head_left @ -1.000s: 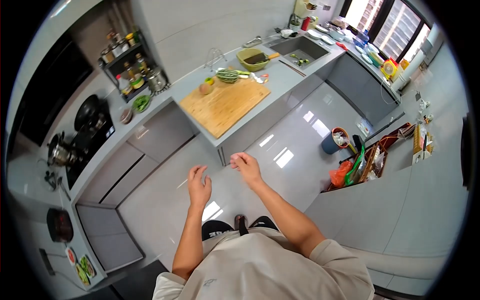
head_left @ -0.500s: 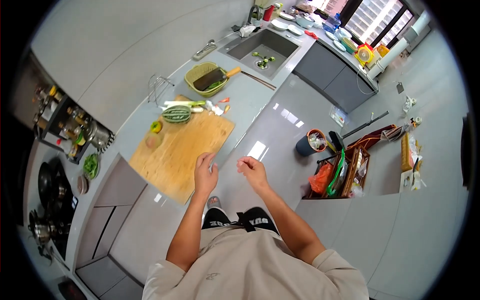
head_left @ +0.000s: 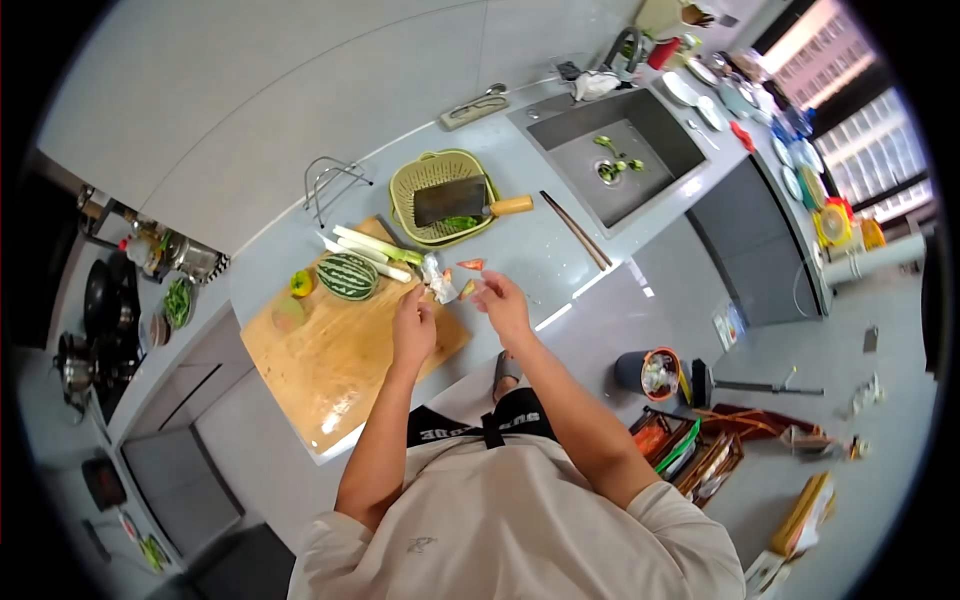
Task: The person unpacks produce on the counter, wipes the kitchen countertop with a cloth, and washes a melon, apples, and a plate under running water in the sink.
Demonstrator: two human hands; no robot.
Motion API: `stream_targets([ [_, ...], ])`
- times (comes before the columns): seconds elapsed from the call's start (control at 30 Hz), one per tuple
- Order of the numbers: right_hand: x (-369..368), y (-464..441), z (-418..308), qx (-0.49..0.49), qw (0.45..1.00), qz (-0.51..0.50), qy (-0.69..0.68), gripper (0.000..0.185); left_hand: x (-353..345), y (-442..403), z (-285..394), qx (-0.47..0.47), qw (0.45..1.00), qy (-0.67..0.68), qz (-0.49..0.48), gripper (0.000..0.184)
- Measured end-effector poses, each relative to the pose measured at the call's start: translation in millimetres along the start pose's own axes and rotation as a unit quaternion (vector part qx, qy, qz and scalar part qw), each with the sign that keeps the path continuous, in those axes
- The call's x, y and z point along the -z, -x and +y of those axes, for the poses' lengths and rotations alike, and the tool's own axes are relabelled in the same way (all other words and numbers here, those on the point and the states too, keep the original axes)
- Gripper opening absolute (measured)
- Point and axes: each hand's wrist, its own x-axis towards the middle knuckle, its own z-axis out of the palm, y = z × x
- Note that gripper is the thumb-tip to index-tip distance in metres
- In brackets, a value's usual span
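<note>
Head view is giving me both hands over the near side of the smooth grey worktop. My left hand is hanging across the right part of the pale-brown wooden cutting board, its fingers loosely curled around a narrow gap, with nothing visible inside. My right hand is hovering just off the board's right end, half curled and seemingly empty; I cannot tell whether its fingertips are touching the small yellowish-green scrap just beside them. A small red scrap and a crumpled white bundle are lying beyond the hands, near the board's far right end.

Toward the board's far side, a round, dark-and-pale-green striped melon is resting, with long white-and-green stalks lying just beyond it; I am judging that this placing is keeping them within reach but out of the hands' way. A broad, dark-bladed cleaver is lying across the yellow-green plastic basket, its wooden handle pointing right, probably for an easy grip and to hold the blade off the worktop. Dark, slender chopsticks are lying between basket and rectangular grey sink.
</note>
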Motion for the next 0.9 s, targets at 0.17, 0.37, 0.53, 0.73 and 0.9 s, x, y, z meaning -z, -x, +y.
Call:
stream_targets([
  [0.17,16,-80,-33,-0.074,0.995,-0.057,-0.045,0.052,-39,-40,17,0.023,0.998,-0.014,0.054,0.059],
  [0.37,22,-128,-46,-0.033,0.989,-0.147,0.006,0.059,-57,-96,29,0.082,0.995,0.011,0.053,0.077],
  [0.53,82,-150,-48,0.088,0.944,-0.053,0.312,0.035,-81,-121,53,0.043,0.991,-0.012,0.124,0.069],
  [0.73,201,-146,-30,0.162,0.789,0.190,0.562,0.023,-162,-93,82,0.030,0.997,0.006,0.072,0.048],
  [0.9,214,-157,-21,0.020,0.782,0.171,0.598,0.026,-189,-88,86,0.058,0.997,0.045,0.018,0.040],
])
